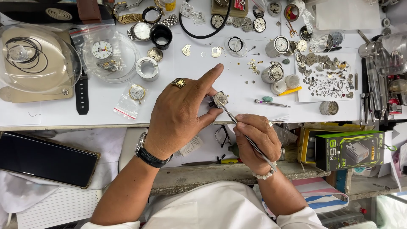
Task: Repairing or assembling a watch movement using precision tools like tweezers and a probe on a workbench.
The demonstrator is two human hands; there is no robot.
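My left hand [182, 114] pinches a small round watch movement [220, 99] between thumb and fingers, index finger stretched out above it. It wears a gold ring and a black-strapped wristwatch. My right hand [254, 138] grips thin metal tweezers [237, 125] whose tips touch the movement. A bead bracelet and a ring are on that hand. Both hands hover over the white work mat [237, 80] at the bench's front edge.
Watch cases, dials, gears and tiny parts [326, 76] are scattered across the mat. A clear dome cover [34, 59] sits far left, a black loupe [161, 36] behind my left hand. A dark phone [44, 159] lies low left, a green box [349, 148] low right, tools [375, 93] at right.
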